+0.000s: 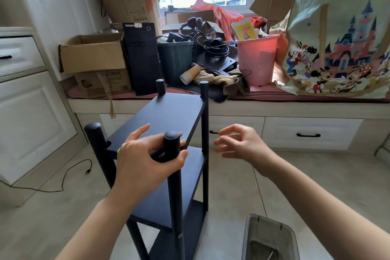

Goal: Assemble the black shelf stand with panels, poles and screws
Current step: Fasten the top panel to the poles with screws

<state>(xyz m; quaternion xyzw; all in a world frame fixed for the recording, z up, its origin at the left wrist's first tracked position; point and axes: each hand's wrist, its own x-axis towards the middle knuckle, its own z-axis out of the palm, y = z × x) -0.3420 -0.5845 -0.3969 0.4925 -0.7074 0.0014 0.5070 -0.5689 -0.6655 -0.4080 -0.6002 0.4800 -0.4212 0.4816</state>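
We see the black shelf stand with flat rectangular panels and round poles point(168, 154) standing upright on the pale tiled floor point(232, 186) at the centre of the view, three panels stacked between four poles. Our left hand point(145, 154) grasps the near-right round black pole point(172, 143) just below its rounded top, thumb and fingers curled around it where it meets the top panel point(166, 118). Our right hand point(242, 143), at about three o'clock from that pole, hangs in the air with fingers loosely curled, holding nothing and touching nothing. At five o'clock a grey rectangular bin point(270, 236) sits on the floor. At twelve o'clock, a cluttered window bench point(274, 99) carries a pink plastic bucket point(256, 59).
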